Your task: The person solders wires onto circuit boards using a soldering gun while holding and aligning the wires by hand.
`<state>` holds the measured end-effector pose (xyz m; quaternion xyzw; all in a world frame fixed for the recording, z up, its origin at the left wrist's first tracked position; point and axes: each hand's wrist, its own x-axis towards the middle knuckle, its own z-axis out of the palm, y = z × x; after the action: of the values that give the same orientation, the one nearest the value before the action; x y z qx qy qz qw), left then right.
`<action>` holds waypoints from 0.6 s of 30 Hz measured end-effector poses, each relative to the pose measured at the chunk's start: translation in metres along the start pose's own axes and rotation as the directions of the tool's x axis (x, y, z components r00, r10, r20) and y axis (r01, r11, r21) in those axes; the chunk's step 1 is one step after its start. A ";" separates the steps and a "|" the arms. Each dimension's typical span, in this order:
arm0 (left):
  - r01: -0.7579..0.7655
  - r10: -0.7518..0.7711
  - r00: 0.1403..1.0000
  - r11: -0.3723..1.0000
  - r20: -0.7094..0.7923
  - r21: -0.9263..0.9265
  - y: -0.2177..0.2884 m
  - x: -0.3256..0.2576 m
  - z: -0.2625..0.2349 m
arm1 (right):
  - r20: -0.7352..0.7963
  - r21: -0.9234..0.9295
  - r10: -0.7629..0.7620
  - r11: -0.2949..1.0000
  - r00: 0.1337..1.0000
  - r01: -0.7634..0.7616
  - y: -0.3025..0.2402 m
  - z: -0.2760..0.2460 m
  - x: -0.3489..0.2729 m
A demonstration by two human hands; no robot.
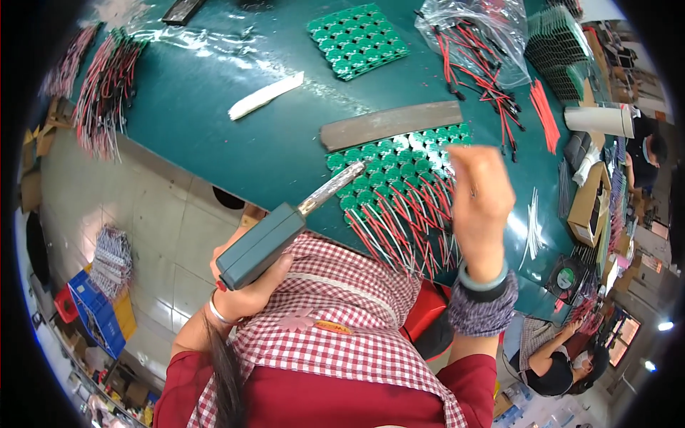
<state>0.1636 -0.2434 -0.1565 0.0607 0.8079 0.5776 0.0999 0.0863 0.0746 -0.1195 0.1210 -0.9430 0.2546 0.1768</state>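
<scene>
Right hand's grip (479, 187) blurred, over half-hidden green boards (399, 160).

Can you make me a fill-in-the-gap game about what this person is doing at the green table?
1. The left hand holds a grey soldering ____.
2. The small round boards in the panel under its tip are ____ in colour.
3. The right hand is raised above wires that are red and ____.
4. A long grey ____ lies along the far edge of that panel.

Missing words: iron; green; white; bar
</scene>
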 end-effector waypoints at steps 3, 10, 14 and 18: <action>0.113 -0.112 0.994 0.992 0.016 -0.064 0.003 -0.005 -0.003 | 0.077 0.107 -0.024 0.994 0.997 0.016 -0.038 0.019 -0.025; 0.005 -0.004 0.999 1.000 0.043 -0.019 0.001 -0.009 -0.011 | 0.017 0.050 0.015 0.999 1.000 -0.015 -0.059 0.054 -0.058; -0.023 0.023 0.998 1.000 0.060 -0.009 0.002 -0.011 -0.014 | 0.008 0.001 -0.003 1.000 1.000 0.003 -0.060 0.057 -0.061; -0.079 0.070 0.993 0.994 0.099 0.082 0.009 -0.005 -0.016 | 0.004 -0.024 0.001 1.000 1.000 -0.001 -0.061 0.058 -0.062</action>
<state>0.1647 -0.2567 -0.1422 0.1228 0.8234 0.5421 0.1144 0.1464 0.0020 -0.1645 0.1190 -0.9465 0.2429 0.1761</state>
